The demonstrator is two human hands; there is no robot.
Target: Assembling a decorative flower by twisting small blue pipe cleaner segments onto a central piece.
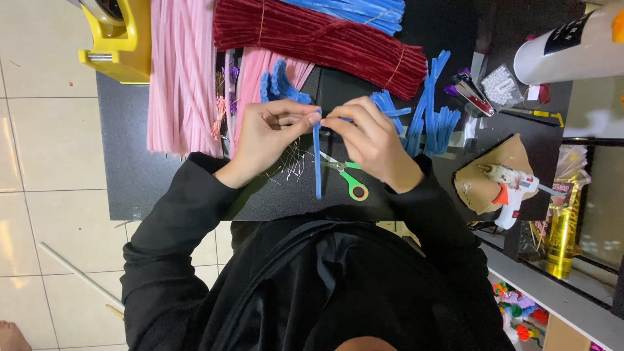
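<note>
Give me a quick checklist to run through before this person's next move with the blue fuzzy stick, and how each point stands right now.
1. Both hands on the blue fuzzy stick: ok. The left hand and right hand pinch its top end.
2. Stick hangs free: ok, straight down over the black table.
3. Scissors within reach: ok, beside the stick's lower end.
4. Glue gun out of the way: ok, on brown paper at the side.
5. Spare blue pieces near: ok.
6. Firmness of the grip: cannot tell.
</note>
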